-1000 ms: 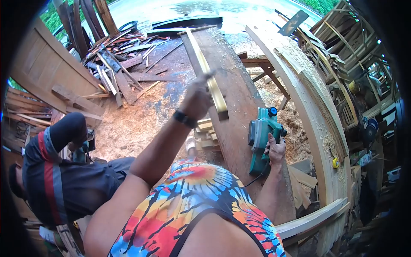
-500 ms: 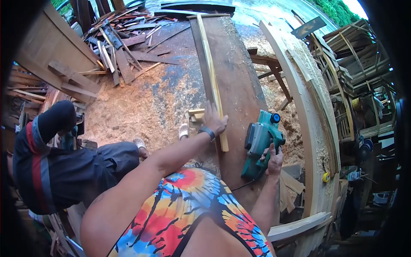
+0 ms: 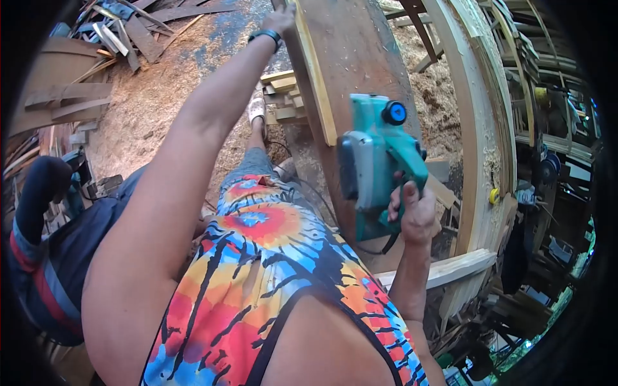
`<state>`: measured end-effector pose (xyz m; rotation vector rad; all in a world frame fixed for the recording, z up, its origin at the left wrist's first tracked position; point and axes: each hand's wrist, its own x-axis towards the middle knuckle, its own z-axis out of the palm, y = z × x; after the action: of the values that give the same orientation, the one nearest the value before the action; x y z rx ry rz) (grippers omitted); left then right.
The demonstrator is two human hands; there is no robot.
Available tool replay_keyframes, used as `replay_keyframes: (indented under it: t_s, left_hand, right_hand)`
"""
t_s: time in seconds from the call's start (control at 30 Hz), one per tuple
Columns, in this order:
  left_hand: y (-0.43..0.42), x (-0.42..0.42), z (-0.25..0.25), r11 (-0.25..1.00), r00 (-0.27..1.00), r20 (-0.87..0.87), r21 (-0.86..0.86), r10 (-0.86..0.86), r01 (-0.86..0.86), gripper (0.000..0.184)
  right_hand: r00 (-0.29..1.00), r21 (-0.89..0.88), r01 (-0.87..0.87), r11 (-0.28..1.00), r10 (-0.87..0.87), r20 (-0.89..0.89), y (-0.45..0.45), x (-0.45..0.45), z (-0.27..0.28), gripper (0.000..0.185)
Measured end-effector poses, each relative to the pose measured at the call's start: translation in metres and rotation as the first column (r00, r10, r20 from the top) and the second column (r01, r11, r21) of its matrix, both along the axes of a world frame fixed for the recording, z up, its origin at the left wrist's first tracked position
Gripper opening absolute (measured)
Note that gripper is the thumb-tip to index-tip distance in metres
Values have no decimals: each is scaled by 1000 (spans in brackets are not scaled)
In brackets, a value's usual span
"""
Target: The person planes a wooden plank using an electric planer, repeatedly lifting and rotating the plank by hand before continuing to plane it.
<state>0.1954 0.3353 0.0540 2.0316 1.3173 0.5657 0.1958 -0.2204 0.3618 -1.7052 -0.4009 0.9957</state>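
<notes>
My right hand (image 3: 415, 215) is wrapped round the rear handle of a green electric planer (image 3: 380, 161), raised above the near part of a wide brown board (image 3: 360, 58). A narrow pale wooden strip (image 3: 314, 77) lies lengthwise along that board's left side, its near end left of the planer. Far forward at the top edge of the view, my left hand (image 3: 280, 20), with a dark wristband, is closed at the strip's edge. Its fingertips are partly cut off. The planer's black cord trails beneath it.
Stacked short wood pieces (image 3: 283, 96) sit left of the board. A long shaving-strewn plank (image 3: 454, 96) with a yellow tape measure (image 3: 494, 196) runs along the right. A co-worker in dark clothes (image 3: 48, 257) is at my left. Scrap wood (image 3: 129, 38) lies beyond the shavings.
My left hand has slid forward along the strip, away from me. My right hand has lifted the planer up off the board. The camera view has tilted downward.
</notes>
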Motion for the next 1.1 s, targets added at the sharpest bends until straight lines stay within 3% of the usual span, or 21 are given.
replay_keyframes:
  t_s: [0.07,0.17,0.27,0.3,0.43,0.47,0.53,0.6,0.67,0.7,0.73,0.77,0.8,0.83,0.87,0.9,1.0,1.1]
  left_hand:
    - [18,0,14,997,994,106,62,27,-34,63]
    - [14,-7,45,997,970,229,22,-77,74,58]
    - [2,-8,40,996,966,253,84,-62,42,54]
    - [0,-8,40,997,935,353,-53,-36,59,70]
    - [-8,-3,55,956,993,114,-292,29,5,76]
    - [-21,-3,68,977,996,-5,-193,91,-90,75]
    - [-40,-26,71,991,967,244,-128,80,-49,75]
    - [-63,-44,61,969,881,432,-226,191,-99,73]
    - [-107,-72,71,884,904,249,-408,348,-229,66]
    - [-121,-83,55,823,941,105,-522,322,-223,59]
    - [-145,-94,-3,905,977,-10,-374,213,-202,54]
    - [-165,-102,-21,868,988,-145,-481,56,-119,49]
    - [-188,-110,-88,853,975,-103,-508,-195,116,44]
    - [-211,-119,-37,691,800,-197,-643,-567,331,40]
    - [-236,-130,-16,540,737,150,-587,-659,603,39]
    - [-258,-132,-8,366,605,326,-562,-726,742,39]
    - [-311,-130,4,-59,292,493,-580,-820,813,40]
    - [-329,-137,14,-297,101,516,-630,-851,718,42]
  right_hand:
    - [997,-42,-59,997,61,45,-2,-24,5,67]
    - [996,-52,-87,995,88,8,-1,-43,2,70]
    - [989,3,-122,992,122,86,9,-55,-12,70]
    - [988,2,-119,993,118,97,14,-57,-14,70]
    - [984,-12,-130,991,130,124,19,-59,-40,69]
    - [985,-2,-120,993,119,128,23,-60,-39,68]
    - [987,15,-99,995,96,132,32,-65,-36,66]
    - [990,-11,-94,996,94,109,37,-61,-37,65]
    - [991,-11,-87,996,87,102,52,-59,-34,64]
    - [991,-14,-86,996,87,101,59,-57,-33,64]
    - [990,-25,-91,996,93,103,66,-55,-35,64]
    - [990,-33,-95,995,98,105,77,-51,-35,63]
    - [989,-41,-98,994,102,107,87,-48,-36,63]
    - [988,-46,-100,994,104,110,100,-45,-34,62]
    - [988,-52,-101,994,107,113,114,-42,-33,62]
    - [987,-54,-103,993,109,115,127,-39,-32,61]
    - [985,-51,-114,992,120,128,174,-25,-29,60]
    - [980,-26,-126,992,128,149,226,-11,-28,59]
